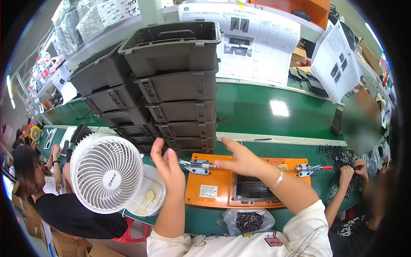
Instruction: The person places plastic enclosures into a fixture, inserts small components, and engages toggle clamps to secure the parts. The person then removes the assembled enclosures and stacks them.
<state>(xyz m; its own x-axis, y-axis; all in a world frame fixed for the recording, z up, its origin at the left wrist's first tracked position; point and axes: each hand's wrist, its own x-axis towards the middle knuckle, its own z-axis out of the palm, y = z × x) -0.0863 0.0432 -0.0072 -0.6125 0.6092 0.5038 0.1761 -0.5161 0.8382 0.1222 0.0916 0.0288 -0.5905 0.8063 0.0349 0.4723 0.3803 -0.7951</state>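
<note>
My left hand (170, 171) is raised beside the left end of the orange fixture (220, 182), fingers up and apart. A dark spot shows between its fingers; I cannot make out whether it is a part or background. My right hand (242, 159) reaches left over the fixture, fingers spread, its thumb beside the left toggle clamp (200, 166); contact is unclear. A second toggle clamp (306, 169) with a red tip sits on the right. A dark grey plastic housing (252, 188) lies in the fixture's opening. In front is a plastic bag of small dark metal pieces (249, 221).
Stacked grey bins (180, 88) rise behind my hands. A white fan (107, 173) stands left. Instruction sheets (261, 43) hang at the back. At right, a co-worker's hands (353, 170) work by a pile of black parts (340, 160). Another person (36, 167) sits left.
</note>
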